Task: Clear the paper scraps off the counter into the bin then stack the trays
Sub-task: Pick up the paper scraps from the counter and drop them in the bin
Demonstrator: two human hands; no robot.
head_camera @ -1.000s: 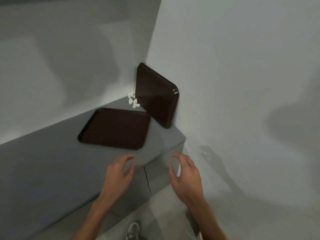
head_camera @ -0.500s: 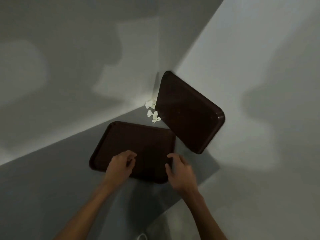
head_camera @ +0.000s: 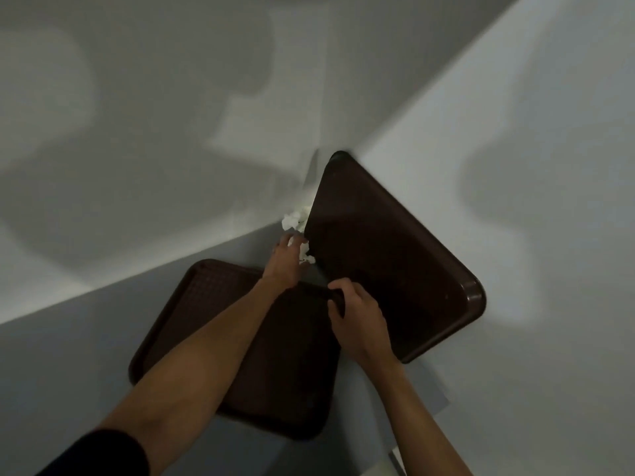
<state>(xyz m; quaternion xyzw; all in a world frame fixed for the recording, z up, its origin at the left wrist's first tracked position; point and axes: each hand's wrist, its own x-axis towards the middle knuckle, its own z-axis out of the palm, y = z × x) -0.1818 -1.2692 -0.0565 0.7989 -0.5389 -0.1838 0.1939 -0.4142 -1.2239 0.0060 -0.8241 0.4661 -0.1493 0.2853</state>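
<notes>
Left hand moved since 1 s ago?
Yes. The left hand went from the near side of the flat tray to beyond its far edge; fingers now at the paper scraps.

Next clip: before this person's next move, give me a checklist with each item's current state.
1. Left hand on the paper scraps: ok, its fingers seem to curl round one piece.
2. All scraps gathered: not ok, more lie in the corner beside the leaning tray.
3. Scraps hidden behind the leaning tray: cannot tell.
4. Bin within reach: cannot tell, none in view.
5. Right hand gripping the flat tray: cannot tell, curled fingers sit at its far corner.
6. Trays stacked: not ok, one lies on the counter, one leans on the wall.
</notes>
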